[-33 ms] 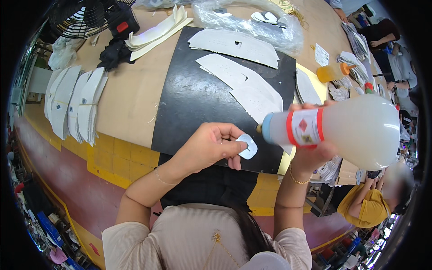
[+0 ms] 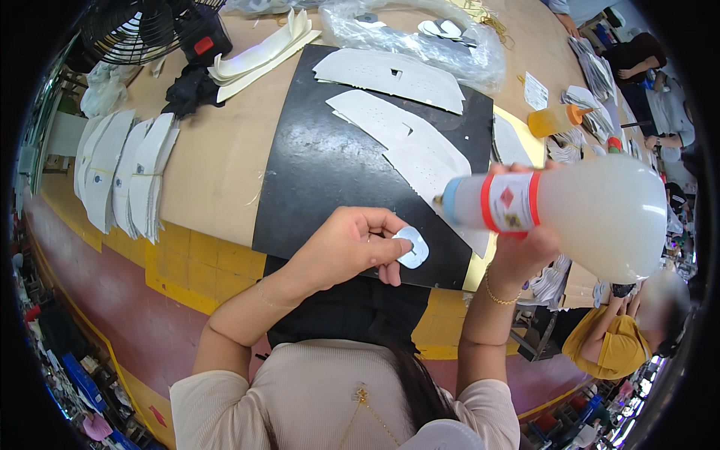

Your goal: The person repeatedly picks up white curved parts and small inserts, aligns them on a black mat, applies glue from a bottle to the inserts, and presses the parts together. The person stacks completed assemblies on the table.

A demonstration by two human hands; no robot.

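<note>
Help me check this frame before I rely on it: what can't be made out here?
Head view:
- Right hand: fingers hidden behind the squeeze bottle.
- Small white piece: one edge covered by left hand.
- Contents of clear plastic bag: blurred by glare.

Bright, even light (fisheye-bent edges)

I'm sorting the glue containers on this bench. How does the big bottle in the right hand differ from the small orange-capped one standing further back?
The big translucent white bottle is held sideways in the right hand, while the small yellowish bottle rests on the table, untouched. The big one has a blue nozzle and a red-edged label; the small one has an orange cap and no label I can see. The big bottle looks far larger, though it is nearer the camera. Both are soft squeeze-type bottles.
</note>
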